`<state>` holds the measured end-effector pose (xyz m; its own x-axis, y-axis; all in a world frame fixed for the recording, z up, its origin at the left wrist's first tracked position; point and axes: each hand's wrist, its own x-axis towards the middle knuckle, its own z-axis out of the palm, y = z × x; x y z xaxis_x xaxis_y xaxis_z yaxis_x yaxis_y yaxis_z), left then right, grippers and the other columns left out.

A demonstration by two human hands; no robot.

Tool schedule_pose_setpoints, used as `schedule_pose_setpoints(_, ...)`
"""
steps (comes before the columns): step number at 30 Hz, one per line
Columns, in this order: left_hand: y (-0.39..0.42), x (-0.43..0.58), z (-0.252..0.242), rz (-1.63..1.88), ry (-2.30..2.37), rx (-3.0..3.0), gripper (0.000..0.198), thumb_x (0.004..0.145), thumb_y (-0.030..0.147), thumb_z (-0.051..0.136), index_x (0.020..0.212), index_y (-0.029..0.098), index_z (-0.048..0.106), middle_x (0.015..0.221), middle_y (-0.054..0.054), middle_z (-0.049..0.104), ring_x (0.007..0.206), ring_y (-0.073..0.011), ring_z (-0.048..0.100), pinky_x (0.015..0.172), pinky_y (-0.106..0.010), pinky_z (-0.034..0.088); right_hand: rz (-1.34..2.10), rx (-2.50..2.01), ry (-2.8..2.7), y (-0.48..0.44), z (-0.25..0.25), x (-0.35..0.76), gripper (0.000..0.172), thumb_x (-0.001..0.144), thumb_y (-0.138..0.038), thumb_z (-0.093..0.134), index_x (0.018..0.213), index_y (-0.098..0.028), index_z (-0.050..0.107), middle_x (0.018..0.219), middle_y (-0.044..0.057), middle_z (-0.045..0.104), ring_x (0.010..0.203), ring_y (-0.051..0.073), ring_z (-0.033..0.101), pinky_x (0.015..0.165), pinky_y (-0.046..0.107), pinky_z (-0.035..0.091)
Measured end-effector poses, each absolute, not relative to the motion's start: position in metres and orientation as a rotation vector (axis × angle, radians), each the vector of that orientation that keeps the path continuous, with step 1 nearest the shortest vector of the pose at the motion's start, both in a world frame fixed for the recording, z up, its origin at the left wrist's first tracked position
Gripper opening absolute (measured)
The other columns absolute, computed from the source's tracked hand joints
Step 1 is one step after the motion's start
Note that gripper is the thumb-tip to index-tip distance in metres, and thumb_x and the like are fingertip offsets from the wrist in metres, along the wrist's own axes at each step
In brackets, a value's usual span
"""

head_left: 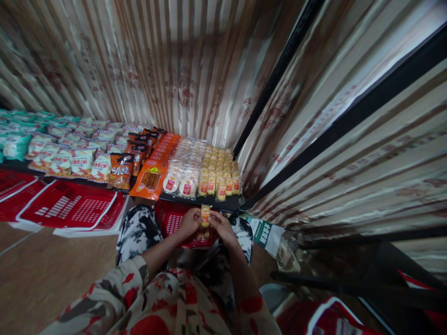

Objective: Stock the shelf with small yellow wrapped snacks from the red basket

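My left hand (189, 223) and my right hand (220, 226) meet in front of me, both closed on a small yellow snack packet (206, 215) held upright between them. They hover over a red plastic basket (171, 219) near my knees. Just beyond, on a low dark shelf (230, 203), stand rows of similar yellow packets (220, 173), next to clear packs of round white cakes (184, 170) and flat orange packets (153, 174).
More snack bags, orange, white and green, line the shelf leftward (70, 149). Red baskets (70, 204) lie under it on the wooden floor. Striped curtains hang behind and to the right. A green-and-white bag (267, 235) lies right of my knee.
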<state>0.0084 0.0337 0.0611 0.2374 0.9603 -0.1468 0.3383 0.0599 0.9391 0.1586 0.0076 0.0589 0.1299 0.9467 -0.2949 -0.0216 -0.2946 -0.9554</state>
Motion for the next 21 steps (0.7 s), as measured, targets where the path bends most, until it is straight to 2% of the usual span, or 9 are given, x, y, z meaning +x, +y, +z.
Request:
schedule_pose_setpoints(5,0.050,0.017,0.081,0.798,1.312,1.531,0.019,0.075,0.012,0.055,0.093,0.016,0.062,0.089,-0.002,0.063,0.077,-0.0106,0.057,0.074,-0.022,0.046,1.062,-1.487,-1.040,0.019,0.064,0.157,0.049,0.066,-0.050,0.065,0.102,-0.017,0.060,0.096,0.009,0.067,0.087,0.020,0.064,0.081,0.033,0.052)
schedule_pose_setpoints(9,0.066,0.026,0.089,0.819,1.321,1.577,0.018,0.077,0.012,0.054,0.093,0.016,0.061,0.088,-0.001,0.062,0.074,-0.0099,0.055,0.072,-0.021,0.045,0.800,-1.548,-1.131,0.024,0.072,0.153,0.045,0.075,-0.044,0.057,0.109,-0.016,0.054,0.108,0.013,0.062,0.095,0.020,0.061,0.083,0.033,0.052)
schedule_pose_setpoints(14,0.081,0.036,0.094,0.827,1.340,1.638,0.016,0.076,0.012,0.055,0.090,0.016,0.061,0.085,0.000,0.061,0.074,-0.0106,0.053,0.072,-0.023,0.044,0.526,-1.657,-1.290,0.028,0.079,0.147,0.046,0.080,-0.038,0.054,0.120,-0.016,0.052,0.115,0.014,0.055,0.100,0.022,0.057,0.082,0.035,0.052)
schedule_pose_setpoints(21,0.091,0.040,0.099,0.831,1.363,1.670,0.014,0.077,0.013,0.055,0.090,0.015,0.061,0.086,-0.002,0.061,0.075,-0.0116,0.055,0.073,-0.023,0.044,0.249,-1.770,-1.431,0.034,0.075,0.139,0.050,0.082,-0.031,0.051,0.128,-0.013,0.048,0.115,0.015,0.053,0.111,0.028,0.048,0.097,0.045,0.041)
